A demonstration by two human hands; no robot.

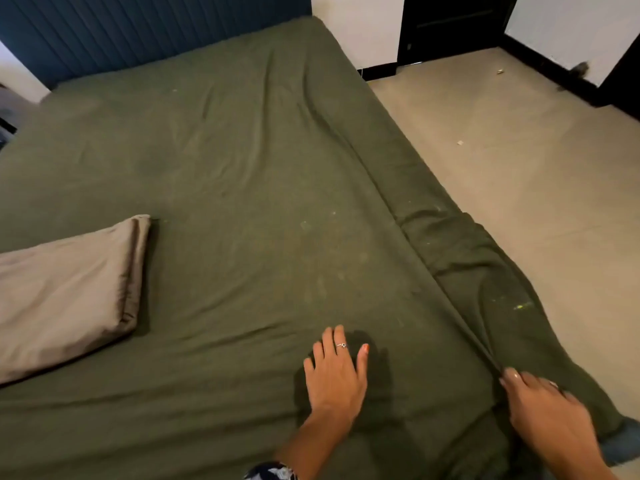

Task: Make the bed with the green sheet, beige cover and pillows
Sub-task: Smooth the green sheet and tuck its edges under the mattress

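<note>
The green sheet (242,174) covers the bed, its right edge spilling onto the floor (519,161). The left hand (334,370) presses flat on it, fingers straight, near the bed's right edge; the right hand (540,401) pinches a fold there. A beige pillow (65,289) lies at the left edge; no writing is legible.

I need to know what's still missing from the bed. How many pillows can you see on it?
1. A single beige pillow lies on the green sheet at the left edge of the view, partly cut off by the frame. More could lie out of view.

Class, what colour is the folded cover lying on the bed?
Beige cover; head view shows it best.
</note>
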